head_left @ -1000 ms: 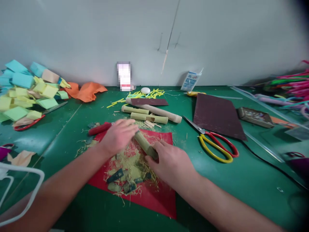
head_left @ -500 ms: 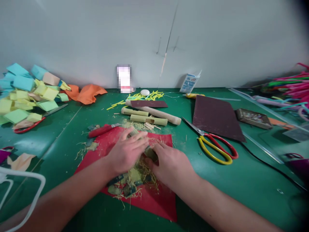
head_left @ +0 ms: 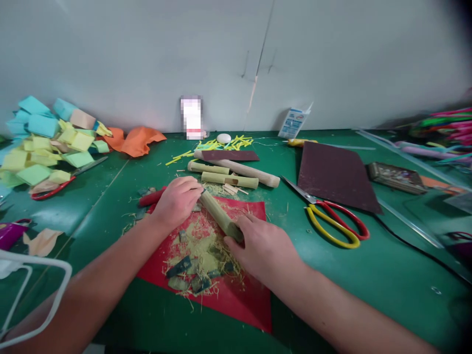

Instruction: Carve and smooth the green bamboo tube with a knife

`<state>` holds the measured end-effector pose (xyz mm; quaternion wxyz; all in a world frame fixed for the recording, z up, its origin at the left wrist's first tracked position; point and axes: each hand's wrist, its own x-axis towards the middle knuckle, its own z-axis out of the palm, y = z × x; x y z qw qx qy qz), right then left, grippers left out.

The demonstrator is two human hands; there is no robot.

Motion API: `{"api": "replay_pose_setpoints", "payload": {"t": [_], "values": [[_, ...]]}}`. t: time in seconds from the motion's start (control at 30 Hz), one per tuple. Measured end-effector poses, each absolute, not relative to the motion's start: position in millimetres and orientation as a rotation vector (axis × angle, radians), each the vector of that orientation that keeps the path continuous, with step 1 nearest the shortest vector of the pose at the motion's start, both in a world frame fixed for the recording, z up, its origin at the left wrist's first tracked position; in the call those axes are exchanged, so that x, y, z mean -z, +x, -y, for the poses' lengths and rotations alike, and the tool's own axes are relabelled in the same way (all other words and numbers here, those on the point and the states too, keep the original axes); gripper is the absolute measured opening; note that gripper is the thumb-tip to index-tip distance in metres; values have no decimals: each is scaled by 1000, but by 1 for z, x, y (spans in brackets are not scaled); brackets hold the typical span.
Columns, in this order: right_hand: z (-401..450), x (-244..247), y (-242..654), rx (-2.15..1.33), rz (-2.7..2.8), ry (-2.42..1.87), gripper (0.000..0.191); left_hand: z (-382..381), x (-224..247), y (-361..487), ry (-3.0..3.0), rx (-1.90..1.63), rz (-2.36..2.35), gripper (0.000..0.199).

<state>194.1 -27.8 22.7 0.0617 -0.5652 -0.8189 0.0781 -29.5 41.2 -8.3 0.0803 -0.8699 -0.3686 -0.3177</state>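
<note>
A pale green bamboo tube (head_left: 218, 212) lies slantwise above a red sheet (head_left: 254, 305). My right hand (head_left: 267, 246) is closed round its near end, thumb on the left side. At the far end is my left hand (head_left: 180, 197), its fingers curled together over the tube. A dark edge of what looks like a small sandpaper piece (head_left: 202, 191) shows under those fingertips; the rest is hidden. Fine yellowish dust, fibres and several dark scraps (head_left: 179, 267) cover the sheet below. Just behind the left hand, a red-handled knife (head_left: 150, 198) is partly covered.
Two cut bamboo pieces (head_left: 236, 181) and a wooden rod (head_left: 254, 174) lie beyond the sheet. Scissors (head_left: 332, 223) and a dark brown sheet (head_left: 332, 174) are at right. Folded paper blocks (head_left: 44, 147) pile up at left. A white frame (head_left: 61, 305) stands near my left arm.
My left hand has slid away from me along the tube to its far end, and its fingers have curled in. More of the tube now shows. My right hand keeps its hold.
</note>
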Motion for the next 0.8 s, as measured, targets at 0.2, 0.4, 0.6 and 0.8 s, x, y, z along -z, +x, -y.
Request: {"api": "replay_pose_setpoints", "payload": {"t": [0.2, 0.4, 0.6, 0.8], "values": [[28, -24, 193, -232, 2478, -1715, 17, -30, 6, -17, -2714, 914, 1031, 19], [29, -26, 192, -216, 2489, -1714, 17, -27, 6, -14, -2656, 893, 1099, 21], [29, -24, 192, -169, 2495, -1719, 16, -21, 3, -10, -2627, 878, 1124, 20], [28, -21, 193, -198, 2505, -1713, 16, -21, 0, -6, -2723, 818, 1097, 21]]}}
